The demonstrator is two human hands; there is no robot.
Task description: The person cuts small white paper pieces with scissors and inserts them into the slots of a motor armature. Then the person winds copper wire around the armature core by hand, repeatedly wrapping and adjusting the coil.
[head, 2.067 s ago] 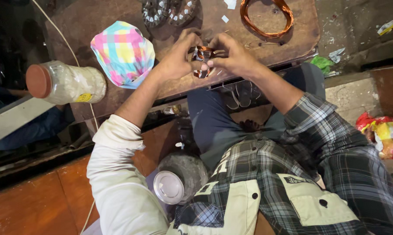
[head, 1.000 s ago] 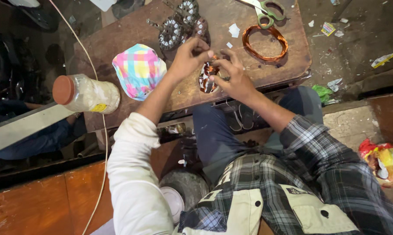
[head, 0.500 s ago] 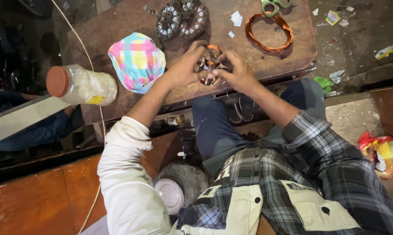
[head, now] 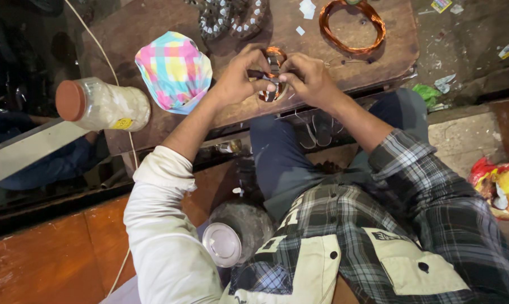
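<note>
Plastic showed first at the left edge of the wooden table (head: 153, 34): a clear jar (head: 110, 106) lay on its side, its brown lid turned left and a small yellow label stuck on its lower flank. Just right of it sat a bowl-shaped cloth cap (head: 172, 70) in pink, yellow, blue and white checks. Far right on the ground lay a crumpled red and yellow wrapper (head: 499, 186), with a green scrap and bits of paper nearer the table's corner. White paper slips lay on the table top, near a loose ring of copper wire (head: 351, 25) and two dark toothed metal cores (head: 232, 17) at the far edge.

Both forearms reached forward and met at the table's near edge. The left hand (head: 236, 79), out of a pale sleeve, curled its grip around the left side of a small motor winding (head: 272, 73), thumb pressing toward the middle. The right hand (head: 310, 80), out of a plaid sleeve, closed its grip on the right side, fingers bent over it. The winding was a small ring of copper coils on a dark core, held between the two hands just above the table's front edge; the fingers hid too much to tell which way its axis ran.
</note>
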